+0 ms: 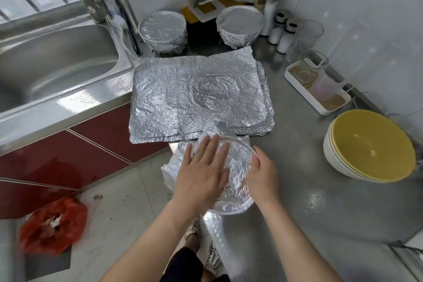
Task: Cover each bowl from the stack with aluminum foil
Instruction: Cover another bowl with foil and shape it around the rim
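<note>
Your left hand (203, 167) presses straight, flat fingers on crinkled foil while your right hand (263, 173) curls round the rim of the foil-draped bowl (238, 162) at the steel counter (297, 190) edge, just before wrinkled foil sheets (199, 98), with the yellow bowl stack (370, 146) well right.

Bare left grip (201, 174) and right grip (263, 174), black garment (183, 263), patterned footwear (214, 257).
</note>
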### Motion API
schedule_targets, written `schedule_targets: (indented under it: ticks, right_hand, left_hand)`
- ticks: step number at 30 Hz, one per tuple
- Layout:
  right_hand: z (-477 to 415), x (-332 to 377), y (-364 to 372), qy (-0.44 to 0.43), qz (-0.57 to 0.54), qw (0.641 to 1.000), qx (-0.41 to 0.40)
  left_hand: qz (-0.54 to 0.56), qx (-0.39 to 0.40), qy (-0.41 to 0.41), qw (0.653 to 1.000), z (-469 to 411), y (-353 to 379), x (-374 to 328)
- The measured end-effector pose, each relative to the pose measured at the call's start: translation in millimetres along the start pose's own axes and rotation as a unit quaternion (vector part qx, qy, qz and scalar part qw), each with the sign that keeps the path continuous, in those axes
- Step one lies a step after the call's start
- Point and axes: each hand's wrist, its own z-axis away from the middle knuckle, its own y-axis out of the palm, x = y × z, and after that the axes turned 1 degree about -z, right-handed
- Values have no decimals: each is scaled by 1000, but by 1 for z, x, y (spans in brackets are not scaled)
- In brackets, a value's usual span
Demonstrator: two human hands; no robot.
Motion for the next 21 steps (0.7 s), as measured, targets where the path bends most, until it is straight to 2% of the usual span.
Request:
schedule_targets:
  ticks: [3, 7, 9, 14, 21]
  right_hand:
    - [3, -3, 1, 30, -90, 995, 11]
    - [-12, 10, -9, 74, -273, 958, 51]
    - [-21, 17, -13, 74, -240, 966, 65]
    - [-23, 22, -8, -19, -51, 996, 77]
    - [-21, 16, -4, -38, 2, 999, 37]
  left_hand:
    - [41, -11, -72, 996, -1, 0, -2]
    - [40, -21, -54, 998, -4, 7, -2]
    - [38, -28, -45, 998, -5, 10, -1]
    - [25, -44, -44, 998, -7, 14, -2]
    - [8, -57, -33, 998, -9, 14, -1]
